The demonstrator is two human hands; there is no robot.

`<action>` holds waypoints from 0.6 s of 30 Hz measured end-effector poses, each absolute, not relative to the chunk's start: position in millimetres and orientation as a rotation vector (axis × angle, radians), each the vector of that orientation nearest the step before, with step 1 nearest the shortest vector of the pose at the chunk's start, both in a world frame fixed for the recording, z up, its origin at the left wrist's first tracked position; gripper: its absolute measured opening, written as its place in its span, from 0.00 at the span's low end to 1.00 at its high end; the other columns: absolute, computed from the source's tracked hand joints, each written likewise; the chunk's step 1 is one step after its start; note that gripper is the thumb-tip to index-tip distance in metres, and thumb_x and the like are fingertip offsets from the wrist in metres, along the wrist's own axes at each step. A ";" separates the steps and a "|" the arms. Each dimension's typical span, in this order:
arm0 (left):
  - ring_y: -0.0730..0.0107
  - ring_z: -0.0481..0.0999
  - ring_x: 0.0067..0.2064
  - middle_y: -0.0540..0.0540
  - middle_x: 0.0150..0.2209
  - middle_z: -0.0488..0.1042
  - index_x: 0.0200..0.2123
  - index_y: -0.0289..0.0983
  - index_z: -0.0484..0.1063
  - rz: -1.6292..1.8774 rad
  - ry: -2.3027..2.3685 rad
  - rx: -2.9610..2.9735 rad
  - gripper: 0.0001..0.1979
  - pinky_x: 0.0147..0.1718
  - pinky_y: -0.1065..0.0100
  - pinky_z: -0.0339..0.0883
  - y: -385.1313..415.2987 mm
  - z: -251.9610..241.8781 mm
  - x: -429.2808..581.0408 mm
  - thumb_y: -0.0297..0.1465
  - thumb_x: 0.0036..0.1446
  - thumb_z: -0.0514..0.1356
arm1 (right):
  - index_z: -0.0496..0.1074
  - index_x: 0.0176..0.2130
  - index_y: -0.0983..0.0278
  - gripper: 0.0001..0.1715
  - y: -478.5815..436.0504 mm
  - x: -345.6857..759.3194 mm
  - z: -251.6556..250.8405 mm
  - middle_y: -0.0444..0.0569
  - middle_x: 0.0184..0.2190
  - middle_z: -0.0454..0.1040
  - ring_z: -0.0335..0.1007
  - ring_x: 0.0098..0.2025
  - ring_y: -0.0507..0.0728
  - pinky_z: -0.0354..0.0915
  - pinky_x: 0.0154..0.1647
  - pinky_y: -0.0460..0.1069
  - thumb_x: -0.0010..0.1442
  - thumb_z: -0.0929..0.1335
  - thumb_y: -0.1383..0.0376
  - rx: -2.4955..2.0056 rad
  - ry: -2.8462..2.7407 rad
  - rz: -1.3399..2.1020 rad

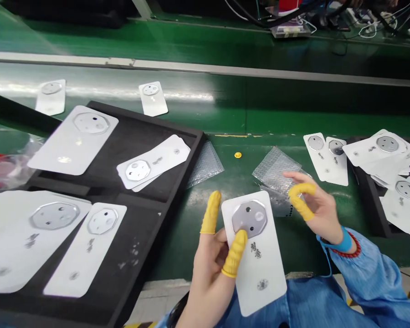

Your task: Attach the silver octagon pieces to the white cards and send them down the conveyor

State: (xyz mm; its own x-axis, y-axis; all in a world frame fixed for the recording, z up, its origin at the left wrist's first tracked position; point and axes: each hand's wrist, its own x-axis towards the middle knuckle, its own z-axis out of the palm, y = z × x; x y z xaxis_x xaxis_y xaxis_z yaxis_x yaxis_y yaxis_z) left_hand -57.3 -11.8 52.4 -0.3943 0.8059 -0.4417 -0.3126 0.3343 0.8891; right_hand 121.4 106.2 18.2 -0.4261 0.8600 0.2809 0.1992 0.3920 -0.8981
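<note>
The left hand (212, 269) grips a white, round-cornered panel (271, 259) between thumb and fingers, over the green bench's (234, 177) near edge. Its grey octagonal plate (240, 222) bears two dark holes (248, 209) and a paler disc (259, 216); script (255, 250) and a round mark (262, 284), perhaps floral, sit below. The right hand (323, 212) is loosely curled, free.

Against the yellow-capped fingers (235, 255) of the left hand (210, 273), a white card (264, 287) has a grey octagon (249, 217) and black marks (255, 250). Beyond them, the table (233, 177) is green; rightward, the sleeve (372, 269) is blue.
</note>
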 end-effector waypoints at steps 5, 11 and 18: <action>0.56 0.82 0.44 0.45 0.50 0.79 0.66 0.51 0.57 1.294 1.310 0.615 0.34 0.38 0.66 0.78 -11.3 49.5 -41.9 0.36 0.58 0.64 | 0.72 0.38 0.59 0.06 76.8 113.7 58.5 0.52 0.54 0.70 0.69 0.55 0.63 0.66 0.59 0.64 0.62 0.68 0.70 -0.843 -1.844 0.970; 0.50 0.69 0.61 0.53 0.67 0.59 0.60 0.52 0.67 1.265 1.325 0.940 0.26 0.48 0.66 0.75 -14.1 45.3 -40.7 0.31 0.59 0.62 | 0.71 0.41 0.60 0.10 69.2 106.0 59.6 0.54 0.55 0.67 0.70 0.52 0.62 0.72 0.51 0.61 0.60 0.68 0.74 -0.780 -1.952 0.861; 0.55 0.72 0.59 0.48 0.65 0.64 0.65 0.48 0.59 1.304 1.347 1.238 0.30 0.51 0.65 0.73 -20.7 42.0 -41.7 0.27 0.62 0.58 | 0.73 0.41 0.59 0.11 70.7 109.2 60.0 0.52 0.57 0.64 0.68 0.53 0.62 0.71 0.50 0.59 0.60 0.69 0.74 -0.748 -1.927 0.951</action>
